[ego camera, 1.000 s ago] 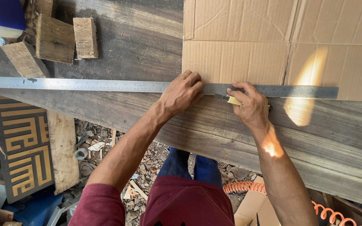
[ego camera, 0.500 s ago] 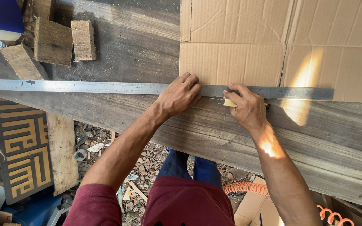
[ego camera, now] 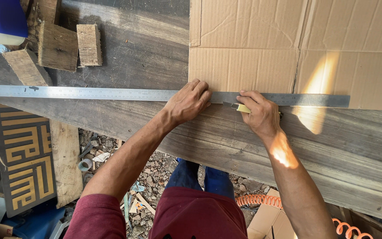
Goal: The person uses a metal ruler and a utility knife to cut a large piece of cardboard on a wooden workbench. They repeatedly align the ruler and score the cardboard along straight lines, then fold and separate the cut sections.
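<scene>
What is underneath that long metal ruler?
The metal ruler lies across the grey wooden board on its left part and the flattened cardboard on its right. The left hand presses on it, covering the cardboard's edge there.

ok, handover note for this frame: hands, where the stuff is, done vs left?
Left hand: pressed flat on the long metal ruler, pinning it across the cardboard on the wooden bench.
Right hand: grips a yellow-handled knife against the ruler's near edge.
Done: ruler is lined up along the cardboard's lower edge.
Left: how far the cut has got cannot be told; the hand hides the blade.
</scene>
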